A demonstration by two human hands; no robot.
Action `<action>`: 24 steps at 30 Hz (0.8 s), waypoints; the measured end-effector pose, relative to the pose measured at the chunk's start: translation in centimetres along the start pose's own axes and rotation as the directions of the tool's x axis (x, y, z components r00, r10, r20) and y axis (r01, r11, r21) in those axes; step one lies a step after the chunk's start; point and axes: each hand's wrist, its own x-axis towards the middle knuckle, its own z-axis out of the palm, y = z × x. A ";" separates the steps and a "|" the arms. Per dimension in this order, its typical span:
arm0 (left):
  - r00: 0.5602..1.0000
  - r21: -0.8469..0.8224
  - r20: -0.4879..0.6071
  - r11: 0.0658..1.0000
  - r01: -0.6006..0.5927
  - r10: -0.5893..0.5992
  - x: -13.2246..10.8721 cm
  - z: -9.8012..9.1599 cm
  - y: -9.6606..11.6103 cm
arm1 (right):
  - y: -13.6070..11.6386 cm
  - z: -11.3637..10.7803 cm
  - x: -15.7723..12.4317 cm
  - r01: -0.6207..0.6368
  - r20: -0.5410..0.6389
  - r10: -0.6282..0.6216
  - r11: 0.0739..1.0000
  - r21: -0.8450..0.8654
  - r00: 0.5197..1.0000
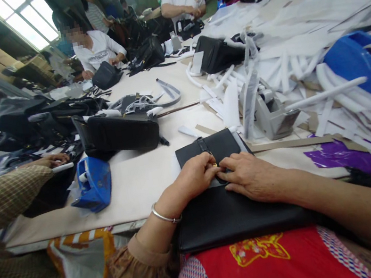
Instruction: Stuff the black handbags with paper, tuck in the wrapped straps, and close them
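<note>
A black leather bag (234, 214) lies across my lap and the table edge, its upper part with a strap and small buckle (203, 145) resting on the tabletop. My left hand (197, 173), a silver bangle on its wrist, pinches at the strap near a small gold-coloured fitting (216, 165). From the other side my right hand (249, 175) presses its bent fingers on the same strap, fingertips nearly touching those of the left. Fingers cover most of the fitting and the strap end. White lining paper shows at the bag's upper edge.
Left stands a blue tape dispenser (95, 183) beside a black bag (119, 131); a co-worker's checked sleeve (12, 193) reaches in there. On the right are a grey tape dispenser (273, 116), a larger blue dispenser (364, 62) and heaped white strips (339, 97). Several people work farther back.
</note>
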 end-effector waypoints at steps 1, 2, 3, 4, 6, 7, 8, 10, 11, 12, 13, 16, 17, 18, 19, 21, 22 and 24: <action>1.000 0.096 0.006 0.995 -0.027 0.027 0.0 0.0 0.3 | 0.0 0.0 0.0 -0.002 0.002 0.002 1.000 -0.001 1.000; 0.999 0.175 0.014 0.984 -0.044 0.042 0.1 0.0 0.5 | 0.0 0.0 -0.1 -0.003 0.004 0.003 1.000 -0.001 1.000; 0.999 0.239 0.022 0.970 -0.054 0.050 0.1 0.0 0.8 | 0.0 0.1 -0.1 -0.002 0.005 0.002 1.000 0.000 1.000; 0.998 0.293 0.028 0.954 -0.058 0.052 0.1 0.0 1.0 | 0.0 0.1 -0.1 -0.002 0.005 0.002 1.000 0.002 1.000; 0.998 0.396 0.039 0.917 -0.052 0.040 0.1 0.1 1.5 | 0.1 0.2 -0.1 -0.001 0.002 0.001 1.000 0.007 1.000; 0.998 0.445 0.051 0.895 -0.044 0.024 0.1 0.2 1.7 | 0.1 0.2 -0.1 -0.002 -0.001 0.002 1.000 0.010 1.000; 0.998 0.493 0.064 0.870 -0.032 0.000 0.1 0.3 2.0 | 0.1 0.2 -0.1 -0.003 -0.003 0.003 1.000 0.014 1.000; 0.994 0.573 0.098 0.819 -0.019 -0.045 0.0 0.5 2.6 | 0.1 0.2 0.0 -0.005 -0.005 0.005 1.000 0.020 1.000; 0.992 0.599 0.115 0.800 -0.023 -0.057 0.0 0.5 2.8 | 0.2 0.2 0.0 -0.006 -0.004 0.006 1.000 0.020 1.000; 0.990 0.616 0.126 0.787 -0.029 -0.062 -0.1 0.5 2.9 | 0.2 0.2 0.0 -0.006 -0.004 0.006 1.000 0.020 1.000; 0.989 0.626 0.131 0.779 -0.033 -0.064 -0.2 0.5 3.0 | 0.2 0.2 0.0 -0.005 -0.003 0.005 1.000 0.020 1.000; 0.989 0.644 0.097 0.765 0.023 -0.112 -0.5 0.2 2.6 | 0.2 0.2 0.0 0.000 0.000 0.000 1.000 0.017 1.000; 0.989 0.646 0.068 0.761 0.058 -0.133 -0.7 0.0 2.3 | 0.2 0.2 0.0 0.001 0.002 -0.001 1.000 0.015 1.000; 0.989 0.638 0.032 0.765 0.093 -0.146 -0.9 -0.3 2.0 | 0.2 0.2 0.0 0.002 0.004 -0.002 1.000 0.013 1.000; 0.990 0.614 -0.005 0.781 0.116 -0.143 -1.1 -0.6 1.7 | 0.1 0.2 0.1 0.003 0.006 -0.003 1.000 0.011 1.000; 0.993 0.514 -0.082 0.850 0.112 -0.081 -1.6 -1.5 1.0 | 0.1 0.2 0.1 0.003 0.007 -0.003 1.000 0.011 1.000; 0.991 0.450 -0.130 0.888 0.093 -0.037 -2.0 -2.0 0.8 | 0.1 0.2 0.0 0.003 0.007 -0.004 1.000 0.011 1.000; 0.966 0.338 -0.256 0.939 0.066 0.024 -3.0 -3.2 0.1 | 0.1 0.2 0.0 0.004 0.006 -0.004 1.000 0.009 1.000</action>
